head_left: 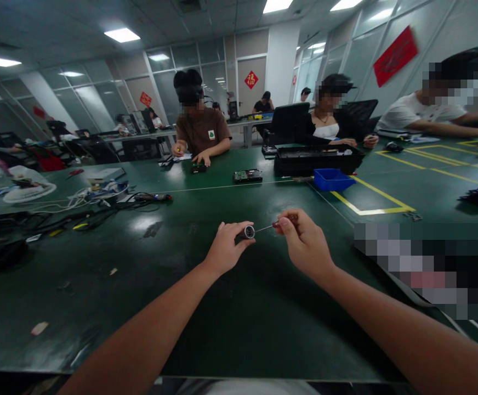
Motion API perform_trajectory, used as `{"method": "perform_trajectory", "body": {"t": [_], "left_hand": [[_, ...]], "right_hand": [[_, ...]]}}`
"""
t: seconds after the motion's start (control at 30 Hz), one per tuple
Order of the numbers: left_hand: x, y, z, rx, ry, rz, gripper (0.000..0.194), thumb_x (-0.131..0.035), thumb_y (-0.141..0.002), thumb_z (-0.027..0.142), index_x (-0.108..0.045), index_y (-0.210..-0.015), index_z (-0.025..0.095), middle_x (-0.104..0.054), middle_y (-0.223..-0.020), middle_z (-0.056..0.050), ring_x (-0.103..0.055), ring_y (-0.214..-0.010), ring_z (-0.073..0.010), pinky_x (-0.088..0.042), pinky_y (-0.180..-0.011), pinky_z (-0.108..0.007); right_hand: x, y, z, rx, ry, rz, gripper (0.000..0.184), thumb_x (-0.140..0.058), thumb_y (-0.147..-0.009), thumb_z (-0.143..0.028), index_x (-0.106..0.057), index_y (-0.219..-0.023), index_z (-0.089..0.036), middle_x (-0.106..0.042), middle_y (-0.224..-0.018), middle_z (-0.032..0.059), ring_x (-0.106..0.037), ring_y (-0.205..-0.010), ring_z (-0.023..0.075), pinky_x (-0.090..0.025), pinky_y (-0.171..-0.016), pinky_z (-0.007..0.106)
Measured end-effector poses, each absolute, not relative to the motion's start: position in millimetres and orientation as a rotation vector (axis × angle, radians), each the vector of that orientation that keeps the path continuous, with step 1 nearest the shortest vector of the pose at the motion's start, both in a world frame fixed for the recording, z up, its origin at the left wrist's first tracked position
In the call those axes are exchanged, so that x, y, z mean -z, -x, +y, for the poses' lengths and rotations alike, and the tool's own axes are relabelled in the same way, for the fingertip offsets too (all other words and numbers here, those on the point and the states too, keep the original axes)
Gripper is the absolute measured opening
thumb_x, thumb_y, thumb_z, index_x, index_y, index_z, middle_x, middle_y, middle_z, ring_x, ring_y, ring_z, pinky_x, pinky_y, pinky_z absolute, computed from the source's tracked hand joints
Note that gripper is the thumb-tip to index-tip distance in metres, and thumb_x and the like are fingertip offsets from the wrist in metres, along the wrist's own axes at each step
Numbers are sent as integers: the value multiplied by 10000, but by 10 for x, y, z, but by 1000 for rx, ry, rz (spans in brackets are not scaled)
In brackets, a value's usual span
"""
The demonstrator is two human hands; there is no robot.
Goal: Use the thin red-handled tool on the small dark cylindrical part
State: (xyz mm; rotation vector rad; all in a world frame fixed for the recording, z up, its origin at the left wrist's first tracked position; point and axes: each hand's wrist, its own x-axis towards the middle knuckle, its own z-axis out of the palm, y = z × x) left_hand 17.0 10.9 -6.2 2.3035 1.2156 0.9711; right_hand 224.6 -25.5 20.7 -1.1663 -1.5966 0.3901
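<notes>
My left hand grips a small dark cylinder between thumb and fingers. Its round, pale-rimmed end faces me, with some detail inside that is too small to make out. In my right hand is a screwdriver with a reddish-brown handle, held by closed fingers. The thin metal shaft points left, and its tip reaches the rim of the cylinder; whether it goes inside I cannot tell. Both hands are above the green table, close together.
Beyond my hands lie a hard drive, a blue bin and a long black tray. Cables spread on the left. A person works across the table; others sit to the right. Yellow tape marks the right side.
</notes>
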Motion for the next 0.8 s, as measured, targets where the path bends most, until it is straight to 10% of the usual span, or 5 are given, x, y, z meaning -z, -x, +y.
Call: {"method": "perform_trajectory", "body": {"t": [0.8], "left_hand": [[53,-181,119,-972,-2291,1191,394,-700,-872,261,-622,-1258,267,-693,-1153,-26,-592,-1077,-226,-439,-968,-401]], "right_hand": [[-163,-2221,-237,-462,1183,-1595,178,-473,-989,-373,-569,-1002,-223,-700,-857,43,-701,-786,207,-536,-728,374]]}}
